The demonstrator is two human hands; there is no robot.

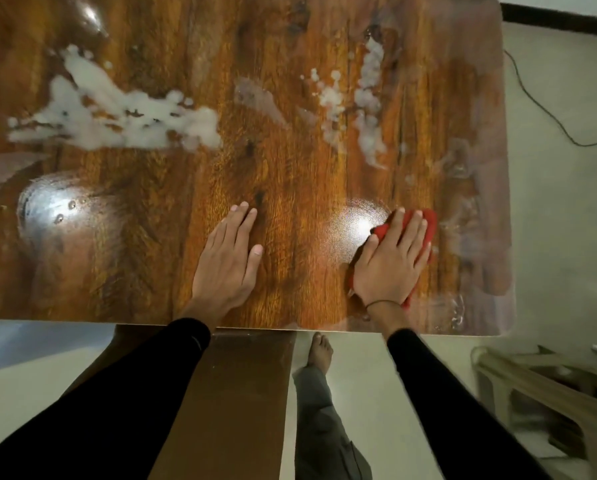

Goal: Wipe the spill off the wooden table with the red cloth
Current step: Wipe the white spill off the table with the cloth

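The right hand [392, 261] lies flat on the red cloth [425, 225], fingers straight and slightly spread, pressing it onto the wooden surface [290, 161]. This grip is not curled round the cloth: the palm and fingers simply cover it. The cloth lies under the hand, near the front edge of the surface toward its right side. Red shows past the fingertips and along the hand's right side, and a small bit peeks out at the wrist. A thin dark band circles that wrist.

The left hand [229, 258] rests palm down on bare wood to the left of the cloth, well apart from it. Its fingers are straight and close together, holding nothing.

A large white foamy spill [117, 116] spreads across the far left part of the surface, well away from both hands. A second, narrower white streak [368, 105] runs front to back, beyond the right hand, apart from the cloth. Thin wet smears glisten along the right edge and near the left front. A bright glare spot sits just left of the cloth.

Both arms wear black sleeves [117, 403]. Below the surface's front edge a bare foot [319, 351] stands on the pale floor. A black cable [539, 109] trails over the floor at right.
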